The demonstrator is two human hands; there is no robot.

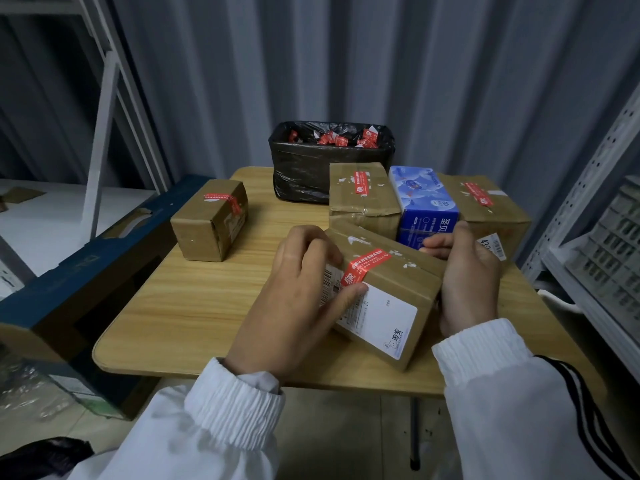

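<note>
Four brown cartons sit on or above the wooden table (166, 306), taken here from the left. Off its left edge a big open carton with blue sides (86, 268) leans close, just beside the tabletop. On the table's left part stands a small carton (207, 221), sealed with red tape and well apart from the hands.

The left hand (294, 292) comes next. Its fingers are curled over the near-left end of the held carton (394, 292), and its thumb presses where the red seal sticker (363, 266) meets the white shipping label (381, 318). This carton is tilted, its near corner down at the table's front edge, in front of the person. The right hand (467, 275) grips its right end, with the fingers wrapped out of sight behind the far side and the thumb lying along the top edge.

Behind the held carton the way is crowded. At the table's far edge stands a bin lined with a black bag (311, 174), holding red tape scraps. In front of it is a taped middle carton (362, 199), then a blue tissue pack (426, 209) touching it, then a right-hand carton (491, 213) partly hidden by the right hand. The held carton's far edge lies just beside the middle carton and the tissue pack. Grey metal shelving (595, 237) stands near the table's right side.
</note>
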